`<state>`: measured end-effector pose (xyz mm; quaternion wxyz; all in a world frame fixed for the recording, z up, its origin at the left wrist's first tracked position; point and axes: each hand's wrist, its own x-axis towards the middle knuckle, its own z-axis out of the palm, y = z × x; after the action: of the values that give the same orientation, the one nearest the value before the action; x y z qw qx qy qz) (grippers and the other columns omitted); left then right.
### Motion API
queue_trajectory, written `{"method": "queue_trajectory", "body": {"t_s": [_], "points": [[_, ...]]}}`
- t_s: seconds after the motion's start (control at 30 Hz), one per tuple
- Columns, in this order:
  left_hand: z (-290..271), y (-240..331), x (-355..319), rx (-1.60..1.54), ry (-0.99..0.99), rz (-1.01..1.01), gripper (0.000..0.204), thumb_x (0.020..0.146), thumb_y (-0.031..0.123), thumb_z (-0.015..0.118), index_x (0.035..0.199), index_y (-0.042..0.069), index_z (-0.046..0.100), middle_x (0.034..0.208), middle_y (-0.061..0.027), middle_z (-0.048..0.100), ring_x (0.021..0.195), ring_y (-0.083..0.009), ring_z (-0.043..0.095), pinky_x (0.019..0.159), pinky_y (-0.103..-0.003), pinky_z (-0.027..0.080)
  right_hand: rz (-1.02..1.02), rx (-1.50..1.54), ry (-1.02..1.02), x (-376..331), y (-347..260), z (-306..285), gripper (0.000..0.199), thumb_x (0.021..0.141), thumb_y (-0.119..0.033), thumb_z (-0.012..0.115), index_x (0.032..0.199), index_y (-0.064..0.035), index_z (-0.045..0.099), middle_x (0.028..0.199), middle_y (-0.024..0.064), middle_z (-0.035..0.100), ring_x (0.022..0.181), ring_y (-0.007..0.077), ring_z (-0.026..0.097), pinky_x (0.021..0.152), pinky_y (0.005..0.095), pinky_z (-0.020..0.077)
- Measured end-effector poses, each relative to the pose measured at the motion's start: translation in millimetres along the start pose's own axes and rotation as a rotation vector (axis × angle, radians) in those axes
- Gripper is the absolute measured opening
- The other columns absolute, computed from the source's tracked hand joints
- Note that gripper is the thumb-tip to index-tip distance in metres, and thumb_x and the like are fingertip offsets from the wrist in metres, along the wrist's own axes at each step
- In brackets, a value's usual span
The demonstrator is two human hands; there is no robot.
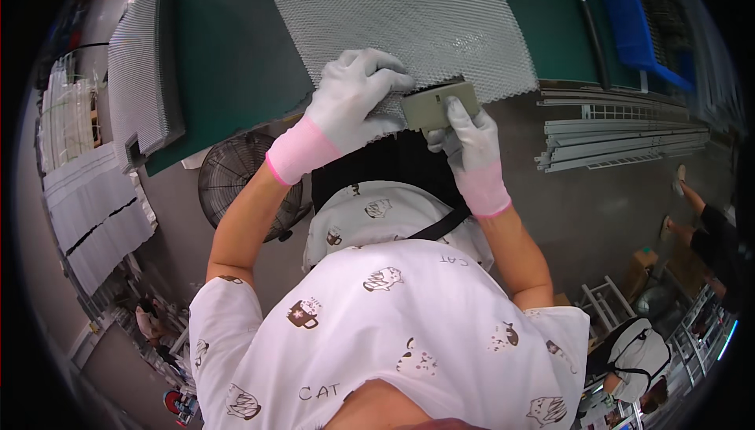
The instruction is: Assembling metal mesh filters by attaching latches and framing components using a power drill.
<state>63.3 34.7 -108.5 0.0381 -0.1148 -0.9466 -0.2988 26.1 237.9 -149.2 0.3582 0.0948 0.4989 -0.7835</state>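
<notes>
A silvery expanded-metal mesh sheet (pixel 401 13) lies on the green table top (pixel 228 53), its near edge toward me. My left hand (pixel 354 100), in a white glove with a pink cuff, is closed around that near edge, fingers on top and thumb lower down. My right hand (pixel 472 135), gloved the same way, holds a flat olive-beige rectangular block (pixel 440 106) with a small dark slot. Its thumb presses on the block's face, and the other fingers curl below. The block is against the mesh edge, just right of my left fingertips; its underside is hidden.
A stack of mesh sheets (pixel 145 60) stands on the table's left. At the right are a black-handled tool (pixel 594 37) and a blue tray (pixel 629 21). Below the table are a floor fan (pixel 236 178) and, rightward, pale metal strips (pixel 613 143). Other people are farther off.
</notes>
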Motion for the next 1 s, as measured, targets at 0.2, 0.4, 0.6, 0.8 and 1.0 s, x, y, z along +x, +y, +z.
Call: {"method": "queue_trajectory", "body": {"t_s": [0.2,0.4,0.6,0.8,1.0], "points": [[-3.4,1.2,-2.2,0.009,-0.021,-0.015,0.051,0.062,0.015,0.080,0.109,0.012,0.062,0.114,-0.0063,0.056,0.109,-0.0302,0.051,0.091,-0.042,0.041,0.050,-0.026,-0.027,-2.6,-3.3,-3.0,0.034,0.092,-0.032,0.062,0.102,0.0003,0.060,0.080,0.0063,0.064,0.062,0.0087,0.058,0.057,0.0238,0.0473],[-3.6,4.6,-6.3,-0.034,-0.066,-0.023,0.049,0.061,0.016,0.081,0.107,0.012,0.064,0.116,-0.0053,0.055,0.111,-0.0312,0.050,0.093,-0.043,0.039,0.110,-0.130,-0.022,-10.3,-12.4,-0.8,0.031,0.092,-0.030,0.063,0.099,-0.0001,0.062,0.076,0.0047,0.063,0.058,0.0072,0.055,0.054,0.0220,0.0455],[-7.2,3.5,-4.0,-0.050,-0.038,-0.011,0.041,0.066,0.016,0.078,0.105,0.012,0.065,0.109,-0.0044,0.058,0.104,-0.0285,0.053,0.090,-0.042,0.040,0.109,0.022,0.028,-0.5,0.8,5.2,0.026,0.091,-0.029,0.064,0.093,-0.0039,0.062,0.073,-0.0003,0.060,0.054,0.0045,0.051,0.048,0.0189,0.0399],[-2.4,-5.3,35.4,0.119,-0.013,0.137,0.020,0.076,0.013,0.070,0.095,0.011,0.065,0.085,-0.0009,0.062,0.085,-0.0218,0.056,0.079,-0.037,0.038,0.117,0.073,-0.026,-2.2,6.9,10.2,0.026,0.090,-0.030,0.065,0.091,-0.0048,0.060,0.070,-0.0024,0.053,0.055,0.0036,0.046,0.048,0.0190,0.0369],[6.8,-15.6,40.3,0.044,0.013,0.152,0.015,0.075,0.014,0.071,0.088,0.013,0.063,0.081,0.0010,0.062,0.079,-0.0210,0.055,0.076,-0.035,0.036,0.094,-0.011,0.069,-6.3,6.6,16.8,0.018,0.092,-0.025,0.063,0.092,-0.0075,0.058,0.072,-0.0037,0.051,0.054,0.0026,0.040,0.047,0.0186,0.0350]]}}
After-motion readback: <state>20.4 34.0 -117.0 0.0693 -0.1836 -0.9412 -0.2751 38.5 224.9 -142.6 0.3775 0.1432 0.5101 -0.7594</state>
